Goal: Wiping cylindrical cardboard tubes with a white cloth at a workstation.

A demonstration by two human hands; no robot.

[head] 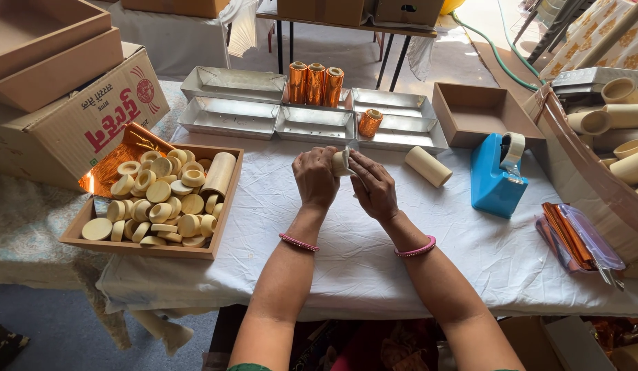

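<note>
Over the white cloth, my left hand and my right hand meet around a small cream cardboard ring, fingers of both closed on it. A pink bangle sits on each wrist. A longer cream tube lies on the cloth just right of my right hand. A copper-foil-wrapped ring stands behind my hands at the edge of the metal trays. Most of the held ring is hidden by my fingers.
A brown tray at left holds several cream rings and one tube. Silver metal trays and three copper foil tubes line the back. A blue tape dispenser, an empty brown box, foil sheets and more tubes are right.
</note>
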